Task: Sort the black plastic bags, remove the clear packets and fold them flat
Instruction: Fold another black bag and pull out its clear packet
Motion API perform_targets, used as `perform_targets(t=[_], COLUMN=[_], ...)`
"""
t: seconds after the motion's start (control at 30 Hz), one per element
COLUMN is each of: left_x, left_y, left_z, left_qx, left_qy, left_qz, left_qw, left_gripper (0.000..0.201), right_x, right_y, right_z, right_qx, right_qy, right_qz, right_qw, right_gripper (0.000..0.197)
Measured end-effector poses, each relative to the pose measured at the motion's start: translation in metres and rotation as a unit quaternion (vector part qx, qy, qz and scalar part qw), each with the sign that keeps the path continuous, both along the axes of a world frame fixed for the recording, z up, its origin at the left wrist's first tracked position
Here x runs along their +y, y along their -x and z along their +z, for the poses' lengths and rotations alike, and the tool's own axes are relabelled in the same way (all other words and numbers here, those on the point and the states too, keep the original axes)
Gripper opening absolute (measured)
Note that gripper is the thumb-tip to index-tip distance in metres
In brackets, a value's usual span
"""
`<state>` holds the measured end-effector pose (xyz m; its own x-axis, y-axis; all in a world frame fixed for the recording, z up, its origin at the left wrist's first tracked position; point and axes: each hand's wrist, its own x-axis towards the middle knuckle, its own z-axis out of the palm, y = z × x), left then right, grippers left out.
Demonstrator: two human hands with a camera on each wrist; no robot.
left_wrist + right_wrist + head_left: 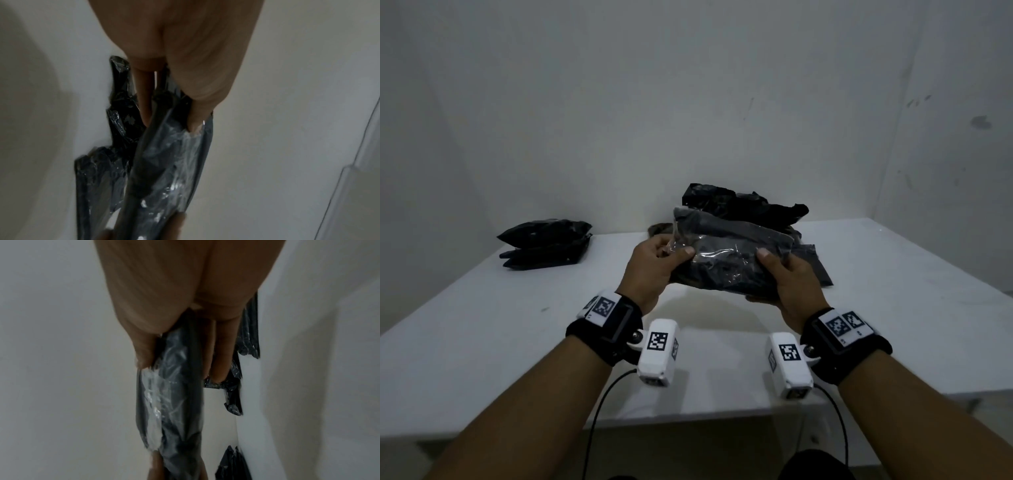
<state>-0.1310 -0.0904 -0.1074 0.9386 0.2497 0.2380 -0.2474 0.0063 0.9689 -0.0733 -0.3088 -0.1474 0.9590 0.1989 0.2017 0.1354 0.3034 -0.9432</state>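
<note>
Above the middle of the white tabletop [482,325], a clear packet [726,260] with dark contents is held up in the air by both hands. Behind it, near the wall, a loose pile of black plastic bags [743,202] is seen, crumpled and not yet folded. On the far left of the tabletop, well apart from the pile, a small stack of black bags [544,243] is lying; it looks tidier, so it is judged that some part of the sorting is already done. How many bags in the pile are not yet emptied cannot be told. The task is judged to be somewhere in its middle: the packet is out, but the folding of the pile is left.

The left hand [654,267] is kept at the left end of the packet, with the thumb pressed on top and the fingers [144,97] under it. The right hand [787,284] is placed at the right end in the same manner, thumb above, fingers [220,353] below. Both grips are narrow and closed on the packet. The forearms are stretched forward, with the wrists a little raised over the tabletop.
</note>
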Motion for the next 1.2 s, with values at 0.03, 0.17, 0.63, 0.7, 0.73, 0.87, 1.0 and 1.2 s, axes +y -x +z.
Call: perform_targets(t=[0.03,0.17,0.63,0.7,0.73,0.87,1.0,1.2], left_x=[0.003,0.014,0.005,0.011,0.014,0.019,0.019,0.018], left_y=[0.0,0.001,0.008,0.002,0.0,-0.001,0.003,0.003], left_z=[-0.001,-0.004,-0.016,-0.019,-0.02,-0.02,-0.015,-0.015], left_qx=[-0.006,0.046,0.017,0.038,0.046,0.047,0.045,0.039], left_qy=[0.009,0.021,-0.085,-0.072,-0.059,-0.023,0.014,0.019], left_qz=[-0.002,-0.066,0.027,0.017,0.009,-0.01,-0.011,-0.018], left_qw=[1.0,0.997,0.996,0.997,0.997,0.999,0.999,0.999], left_gripper=[0.023,0.028,0.048,0.054,0.057,0.059,0.058,0.056], right_x=[0.001,0.0,0.004,0.005,0.006,0.005,0.0,0.008], right_y=[-0.002,-0.006,0.0,0.001,0.001,0.001,0.001,0.001], right_z=[-0.001,-0.003,0.007,0.009,0.01,0.016,0.016,0.013], right_qx=[-0.008,-0.038,-0.005,-0.017,-0.027,0.068,0.128,0.096], right_qy=[-0.007,-0.009,-0.044,0.006,0.023,-0.092,-0.157,-0.133], right_qz=[-0.006,0.006,0.047,0.014,-0.007,0.069,0.119,0.074], right_qw=[1.0,0.999,0.998,1.0,0.999,0.991,0.972,0.984], right_gripper=[0.035,0.05,0.065,0.044,0.039,0.056,0.055,0.034])
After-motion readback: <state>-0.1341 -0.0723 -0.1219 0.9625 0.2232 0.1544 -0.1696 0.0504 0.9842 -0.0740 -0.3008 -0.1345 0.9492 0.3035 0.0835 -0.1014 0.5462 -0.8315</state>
